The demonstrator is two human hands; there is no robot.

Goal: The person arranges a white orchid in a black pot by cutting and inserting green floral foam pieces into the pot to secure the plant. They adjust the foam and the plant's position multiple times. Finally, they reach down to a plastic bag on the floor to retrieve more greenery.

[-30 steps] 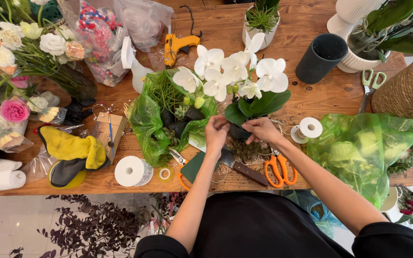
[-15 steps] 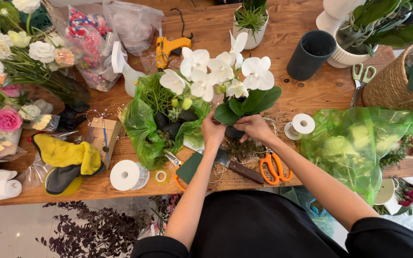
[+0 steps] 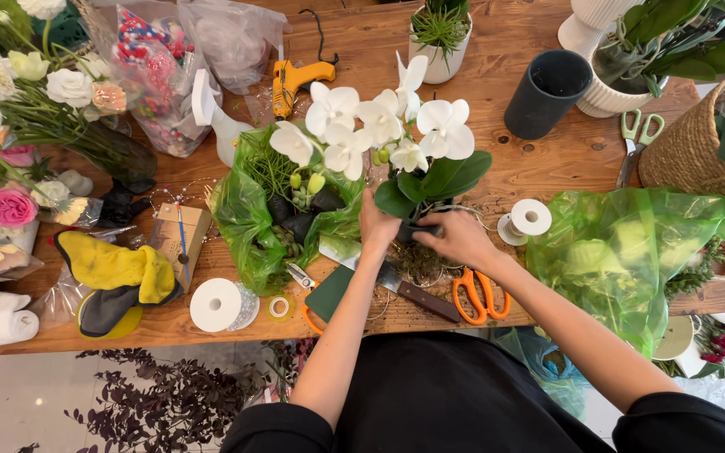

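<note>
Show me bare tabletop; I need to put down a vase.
Bare wood lies between the yellow glue gun and dark cup, and between the cup and green-handled scissors. Around both hands and the orchid, it's crowded.

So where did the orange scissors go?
In the head view, the orange scissors lie on the wooden table just under the right hand, beside the brown-handled knife and below the white tape roll.

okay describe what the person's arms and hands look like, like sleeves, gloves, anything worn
Both arms are bare from the elbow down, with black sleeves pushed up near the elbows, matching a black top. The left hand and right hand wear no gloves. No watch or bracelet shows on either wrist, and no rings are visible on the fingers from this view.
</note>
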